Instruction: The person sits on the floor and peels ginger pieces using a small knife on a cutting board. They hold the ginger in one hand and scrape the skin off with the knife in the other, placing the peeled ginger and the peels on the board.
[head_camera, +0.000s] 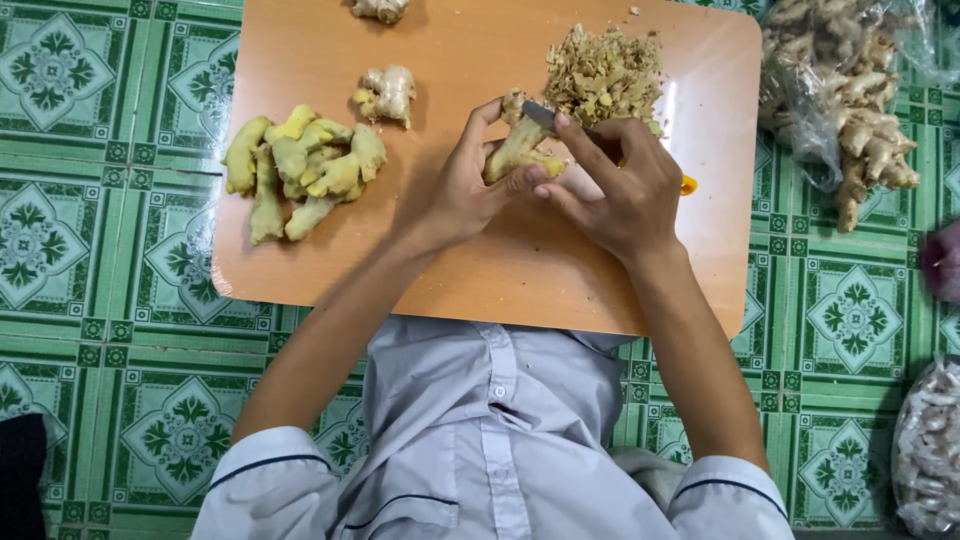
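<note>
My left hand grips a knobby piece of ginger over an orange-brown cutting board. My right hand holds a small knife with a yellow handle end showing at its far side; the blade rests against the ginger's upper part. A heap of ginger peelings lies just beyond the hands. To the left sits a pile of peeled yellow ginger, with an unpeeled knob beside it.
The board lies on a green patterned tiled floor. A clear plastic bag of raw ginger sits at the upper right. Another bag of pale pieces is at the lower right. One more ginger piece lies at the board's top edge.
</note>
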